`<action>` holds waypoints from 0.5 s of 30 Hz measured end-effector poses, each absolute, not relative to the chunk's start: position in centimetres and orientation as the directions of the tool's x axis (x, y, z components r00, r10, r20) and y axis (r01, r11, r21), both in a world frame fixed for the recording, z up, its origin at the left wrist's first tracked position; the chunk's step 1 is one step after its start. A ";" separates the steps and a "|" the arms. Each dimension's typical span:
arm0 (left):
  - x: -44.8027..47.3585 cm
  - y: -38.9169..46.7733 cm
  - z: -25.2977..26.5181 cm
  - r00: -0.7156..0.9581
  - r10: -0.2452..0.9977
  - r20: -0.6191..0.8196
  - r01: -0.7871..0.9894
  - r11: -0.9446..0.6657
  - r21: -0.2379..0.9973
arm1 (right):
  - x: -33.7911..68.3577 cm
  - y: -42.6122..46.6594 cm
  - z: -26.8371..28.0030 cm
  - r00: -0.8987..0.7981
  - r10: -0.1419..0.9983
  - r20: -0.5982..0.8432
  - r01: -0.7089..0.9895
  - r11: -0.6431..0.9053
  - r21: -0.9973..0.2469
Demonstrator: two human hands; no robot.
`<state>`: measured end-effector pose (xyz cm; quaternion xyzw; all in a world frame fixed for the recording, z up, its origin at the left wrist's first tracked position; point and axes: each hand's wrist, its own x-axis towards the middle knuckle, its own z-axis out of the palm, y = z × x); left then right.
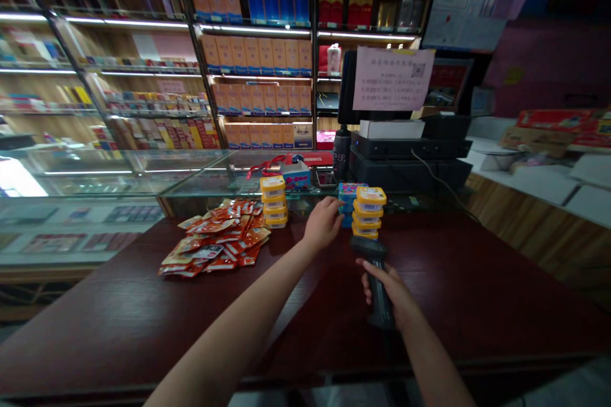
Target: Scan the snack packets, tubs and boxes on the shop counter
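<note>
My right hand [389, 289] is wrapped round the grip of a black handheld barcode scanner [380, 305], with the scanner's head just in front of a stack of yellow-lidded tubs [368, 211]. Behind and left of those tubs stand small blue-and-pink boxes [352, 190], stacked up. My left hand [323, 224] is at the left side of these boxes, its fingers curled against a box edge; the fingertips are partly hidden. A second stack of yellow tubs [273, 202] stands left of that hand. Beside it lies a loose heap of orange-red packets [219, 238].
Behind the dark wooden counter [296, 318] is a glass display case [200, 178]. A blue box [296, 177] and a red lanyard [265, 167] lie on the glass. A monitor with a paper notice [392, 78] stands back right, above black equipment with a cable [434, 172].
</note>
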<state>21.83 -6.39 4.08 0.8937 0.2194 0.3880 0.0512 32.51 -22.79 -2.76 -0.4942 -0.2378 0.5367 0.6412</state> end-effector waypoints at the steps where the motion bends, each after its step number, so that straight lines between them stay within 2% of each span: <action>1: 22.8 -6.5 4.5 0.619 0.415 0.667 0.341 -0.907 0.248 | 32.9 -23.3 -2.8 0.324 0.918 -0.229 -0.457 -0.059 -0.887; 8: 27.0 -5.2 6.2 0.696 0.344 0.630 0.308 -0.936 0.170 | 34.9 -25.3 -3.2 0.354 0.909 -0.221 -0.486 -0.023 -0.874; 15: 25.8 -4.6 6.7 0.740 0.290 0.607 0.299 -0.950 0.089 | 34.9 -25.7 -2.8 0.317 0.934 -0.167 -0.492 0.011 -0.871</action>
